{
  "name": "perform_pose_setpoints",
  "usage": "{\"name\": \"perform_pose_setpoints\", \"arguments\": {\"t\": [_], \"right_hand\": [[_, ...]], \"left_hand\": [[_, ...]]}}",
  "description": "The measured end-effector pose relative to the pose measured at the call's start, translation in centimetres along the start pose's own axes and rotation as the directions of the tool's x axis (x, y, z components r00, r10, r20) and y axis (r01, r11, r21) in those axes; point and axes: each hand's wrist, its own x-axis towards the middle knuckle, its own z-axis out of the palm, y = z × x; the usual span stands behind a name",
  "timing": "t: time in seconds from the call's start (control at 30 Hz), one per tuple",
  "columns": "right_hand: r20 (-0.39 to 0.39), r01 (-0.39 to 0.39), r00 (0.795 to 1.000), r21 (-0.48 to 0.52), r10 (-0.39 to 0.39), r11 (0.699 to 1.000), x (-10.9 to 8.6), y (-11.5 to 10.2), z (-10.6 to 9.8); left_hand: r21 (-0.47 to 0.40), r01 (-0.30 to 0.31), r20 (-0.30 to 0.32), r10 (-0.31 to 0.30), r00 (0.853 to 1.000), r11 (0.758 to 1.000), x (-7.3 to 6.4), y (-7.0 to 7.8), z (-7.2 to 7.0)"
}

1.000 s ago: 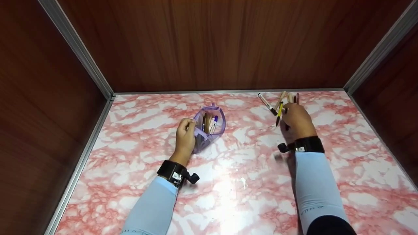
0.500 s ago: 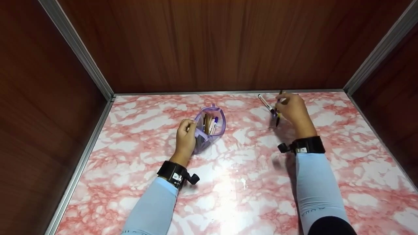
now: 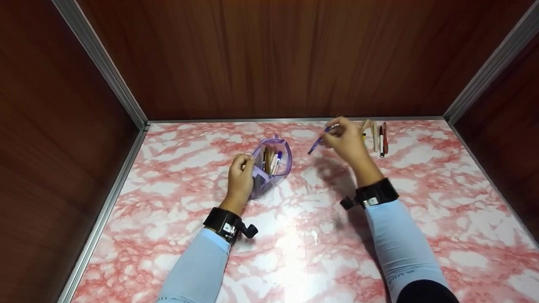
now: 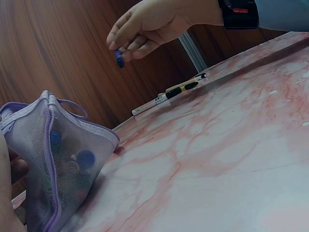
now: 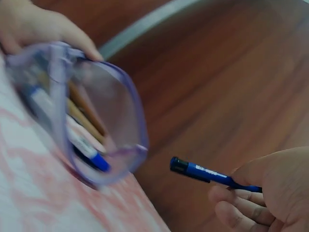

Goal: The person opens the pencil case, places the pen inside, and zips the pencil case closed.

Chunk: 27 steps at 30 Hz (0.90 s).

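Observation:
My left hand (image 3: 241, 179) grips the near left edge of a purple mesh pencil case (image 3: 289, 162), whose zip mouth gapes open. Inside it stand several pens and markers, among them a white marker with a blue cap (image 5: 100, 162) and brown ones beside it. My right hand (image 3: 348, 141) pinches a blue pen (image 5: 207, 173) with a dark end, held above the table to the right of the case. In the right wrist view that dark end points toward the case mouth, with a gap between them.
At the back right lie more pens: a black-and-white pen (image 3: 382, 142), a red one (image 3: 385, 138) and a pale wooden-looking one (image 3: 375, 136). A white marker (image 4: 155, 102) and a yellow-black pen (image 4: 189, 85) lie there too. Brown wood panels (image 3: 294, 59) wall the table.
My right hand has picked the blue pen from the group at the back right and moved left with it toward the case. The left hand and the case have stayed in place.

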Motion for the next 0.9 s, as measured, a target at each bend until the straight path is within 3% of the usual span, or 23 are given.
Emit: {"name": "perform_pose_setpoints", "arguments": {"t": [0.3, 0.63, 0.77, 0.9], "right_hand": [[0.081, -0.011, 0.997, 0.045, 0.007, 0.999, -1.6, -0.1, 4.5], [0.13, 0.031, 0.991, -0.166, -0.009, 0.986, -3.1, 1.1, 8.0], [0.217, 0.036, 0.976, -0.134, -0.007, 0.99, -3.6, 1.4, 8.9], [0.331, 0.028, 0.943, -0.129, 0.017, 0.991, -3.8, 1.2, 9.6]], "left_hand": [[0.002, -0.045, 0.04, 0.045, 0.998, 0.999, -0.1, 0.1, 0.2], [-0.006, -0.068, 0.074, 0.068, 0.995, 0.998, -0.2, -0.2, 0.7], [-0.011, -0.054, 0.072, 0.055, 0.996, 0.998, -0.5, -0.1, 0.9], [-0.025, -0.064, 0.071, 0.066, 0.995, 0.998, -0.6, 0.1, 0.9]]}}
